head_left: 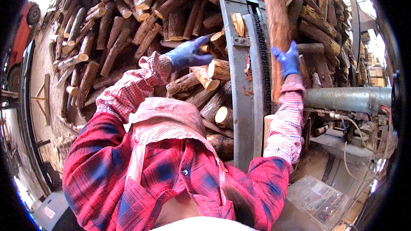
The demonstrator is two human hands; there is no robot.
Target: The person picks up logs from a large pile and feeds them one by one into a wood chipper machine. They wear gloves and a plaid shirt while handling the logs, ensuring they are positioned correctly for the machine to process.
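My left hand (pixel 188 53), in a blue glove, is open with its fingers apart above the log pile. It holds nothing, and the nearest things to it are the cut ends of short logs (pixel 219 69). A long reddish-brown log (pixel 275 21), smeared by motion, lies along the right side of a grey metal conveyor (pixel 242 115). Over this log's right edge is my right hand (pixel 287 60), also blue-gloved, with its fingers spread. Whether its palm presses on the bark is hidden. A dark chain (pixel 263 51) runs along the conveyor beside the log.
A big heap of logs (pixel 115 38) rises ahead and to the left. At right are a grey-green cylinder (pixel 349 98), hoses and a control box (pixel 317 203) with buttons. A red vehicle (pixel 20 30) stands at far left. A split wood piece (pixel 238 24) sits on the conveyor.
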